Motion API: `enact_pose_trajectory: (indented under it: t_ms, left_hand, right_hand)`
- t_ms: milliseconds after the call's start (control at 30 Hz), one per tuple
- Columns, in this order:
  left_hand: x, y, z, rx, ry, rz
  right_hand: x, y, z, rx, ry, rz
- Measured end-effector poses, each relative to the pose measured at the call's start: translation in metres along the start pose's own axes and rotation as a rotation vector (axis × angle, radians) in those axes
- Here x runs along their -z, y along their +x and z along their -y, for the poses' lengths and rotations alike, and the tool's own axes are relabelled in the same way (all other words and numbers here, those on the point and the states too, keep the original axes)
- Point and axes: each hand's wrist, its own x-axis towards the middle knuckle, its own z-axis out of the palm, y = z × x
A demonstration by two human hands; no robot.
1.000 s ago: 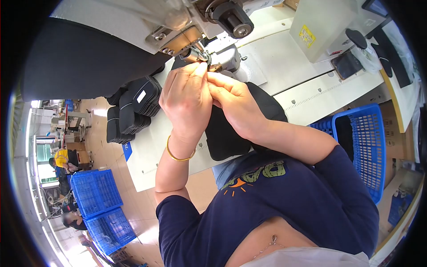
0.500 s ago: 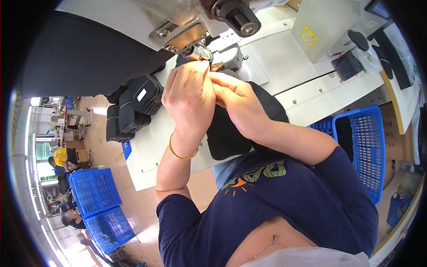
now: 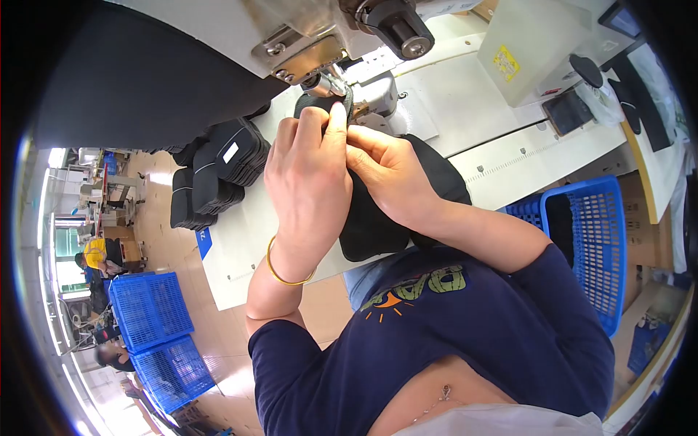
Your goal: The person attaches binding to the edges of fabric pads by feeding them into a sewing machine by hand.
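Note:
A sewing machine's metal presser foot (image 3: 329, 86) stands over a small curved black fabric piece (image 3: 309, 103). My left hand (image 3: 309, 163), with a gold bangle at its wrist, presses and pinches the near edge of that piece, index finger pointing to the foot. Close beside it my right hand (image 3: 392, 171) has thumb and fingers pinched together at the same fabric; the fingertips are partly hidden. Below both hands, more black fabric (image 3: 372, 229) lies over the table's front edge, and another dark panel (image 3: 442, 178) shows behind my right wrist.
Stacks of black fabric pieces (image 3: 236, 156) stand on the white table (image 3: 254, 251) at left. A blue basket (image 3: 600, 251) is at right, with more blue crates (image 3: 153, 309) on the floor at left. A person in yellow (image 3: 96, 254) is far left. The machine head (image 3: 298, 36) overhangs my hands.
My left hand has shifted slightly down from the presser foot, its index finger now straighter. More of the black fabric piece shows at the foot. My right hand has moved only slightly.

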Motion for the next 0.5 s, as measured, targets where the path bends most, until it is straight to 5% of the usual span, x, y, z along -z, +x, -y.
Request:
enact_pose_trajectory:
  t_ms: [500]
  left_hand:
    - [0.017, -0.012, -0.026, 0.106, -0.243, -0.012]
  right_hand:
    - [0.006, -0.012, 0.014, -0.038, -0.25, 0.046]
